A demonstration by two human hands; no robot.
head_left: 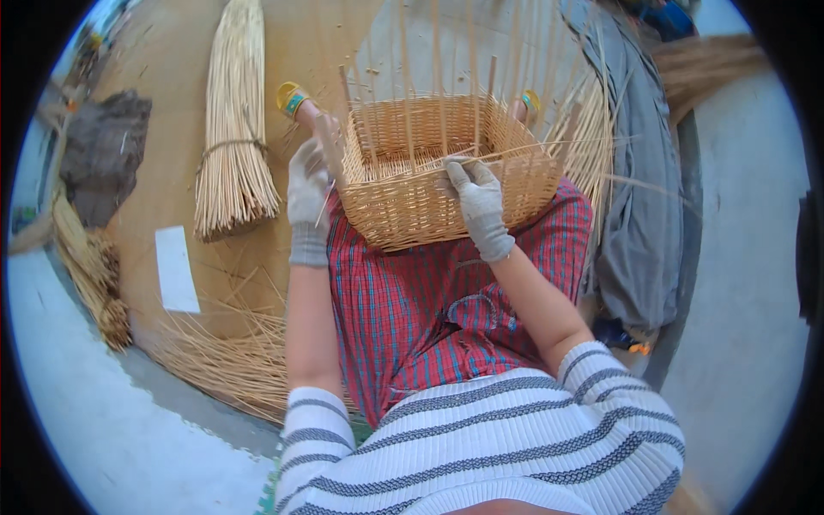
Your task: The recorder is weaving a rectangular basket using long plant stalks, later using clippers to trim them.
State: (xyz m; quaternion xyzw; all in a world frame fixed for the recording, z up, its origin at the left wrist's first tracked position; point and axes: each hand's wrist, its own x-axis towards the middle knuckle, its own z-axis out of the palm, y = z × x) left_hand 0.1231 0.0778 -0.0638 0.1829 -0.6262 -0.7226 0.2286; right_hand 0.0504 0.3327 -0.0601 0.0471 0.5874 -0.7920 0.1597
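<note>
A half-woven wicker basket (pixel 412 210) rests tilted on my lap, with tall thin upright stakes (pixel 440 77) rising from its walls and thicker posts at the corners. My left hand (pixel 309 193), in a pale work glove, is curled against the left corner post (pixel 329 148); some of its fingers are hidden. A short strand end sticks out beneath that hand. At the near rim my gloved right hand (pixel 477 202) pinches a thin wicker strand (pixel 524 149), which trails off to the right past the basket's corner.
A tied bundle of wicker rods (pixel 233 163) lies at the left on a brown board. Loose rods (pixel 232 356) spread at lower left, near a white sheet (pixel 177 269). More rods (pixel 585 129) and grey cloth (pixel 639 232) lie at the right. A dark cloth (pixel 105 142) sits far left.
</note>
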